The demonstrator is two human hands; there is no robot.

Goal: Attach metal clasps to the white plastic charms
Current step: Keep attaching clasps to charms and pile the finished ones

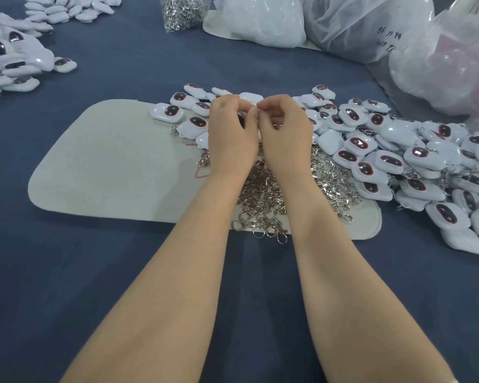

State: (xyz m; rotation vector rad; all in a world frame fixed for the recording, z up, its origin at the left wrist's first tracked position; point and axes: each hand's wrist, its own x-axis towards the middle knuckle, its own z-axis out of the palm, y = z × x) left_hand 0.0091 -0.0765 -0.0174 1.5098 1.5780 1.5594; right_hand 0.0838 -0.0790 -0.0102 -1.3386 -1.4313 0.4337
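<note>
My left hand (231, 131) and my right hand (284, 128) meet fingertip to fingertip above a white felt mat (108, 167). Both have curled fingers pinching something small between them; a bit of metal ring shows under my right fingers, and a dark part of a charm peeks beside my left palm. A loose heap of silver metal clasps (274, 200) lies on the mat under my wrists. A big pile of white plastic charms (398, 161) with dark oval faces spreads behind and to the right of my hands.
More white charms (14, 59) are heaped at the far left on the blue cloth (122, 286). A clear bag of clasps (181, 12) stands at the back centre. Large plastic bags (371, 26) crowd the back right.
</note>
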